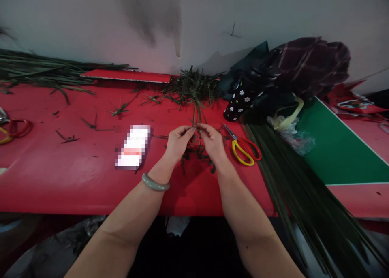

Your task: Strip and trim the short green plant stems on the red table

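Note:
Both my hands meet over the red table (100, 189), pinching green leaf strips (198, 112) that stick up from between the fingertips. My left hand (180, 141), with a grey-green bangle at the wrist, is closed on the strips. Close beside it, my right hand (213, 142) also pinches them with thumb and forefinger. Dark leaf scraps (200, 151) lie beneath the hands. Just right of my right hand rest scissors (243, 148) with one red and one yellow handle, blades slightly apart. Fingertips partly hide where the strips are held.
A phone (133, 147) with a blurred screen lies to the left. Behind my hands is a heap of leaf cuttings (196, 85). Long leaves (291, 180) hang over the front edge at right, beside a flowered black bottle (237, 103). More scissors (15, 128) lie far left.

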`<state>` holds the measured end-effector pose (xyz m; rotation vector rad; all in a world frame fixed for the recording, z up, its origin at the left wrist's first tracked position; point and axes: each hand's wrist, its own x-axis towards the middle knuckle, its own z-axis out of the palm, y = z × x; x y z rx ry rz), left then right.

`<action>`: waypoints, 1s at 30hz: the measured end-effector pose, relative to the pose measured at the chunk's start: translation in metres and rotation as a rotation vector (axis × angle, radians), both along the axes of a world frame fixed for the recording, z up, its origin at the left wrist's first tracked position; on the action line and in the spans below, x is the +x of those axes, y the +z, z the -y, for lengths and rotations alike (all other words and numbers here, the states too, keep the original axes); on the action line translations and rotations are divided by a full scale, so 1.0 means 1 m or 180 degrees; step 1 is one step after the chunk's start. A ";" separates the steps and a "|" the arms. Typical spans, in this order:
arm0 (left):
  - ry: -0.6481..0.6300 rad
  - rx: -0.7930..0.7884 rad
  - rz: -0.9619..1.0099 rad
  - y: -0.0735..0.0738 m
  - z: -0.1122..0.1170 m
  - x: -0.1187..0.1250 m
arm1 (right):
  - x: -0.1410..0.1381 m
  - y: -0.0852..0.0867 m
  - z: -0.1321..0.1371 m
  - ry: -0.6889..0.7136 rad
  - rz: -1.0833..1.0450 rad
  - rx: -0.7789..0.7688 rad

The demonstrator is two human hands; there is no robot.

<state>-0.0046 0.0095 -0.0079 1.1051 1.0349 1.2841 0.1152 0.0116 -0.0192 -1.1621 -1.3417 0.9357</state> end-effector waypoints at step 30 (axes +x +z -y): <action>0.0491 0.0730 -0.1344 0.013 0.006 -0.007 | -0.006 0.000 0.005 0.0556 0.1326 0.0004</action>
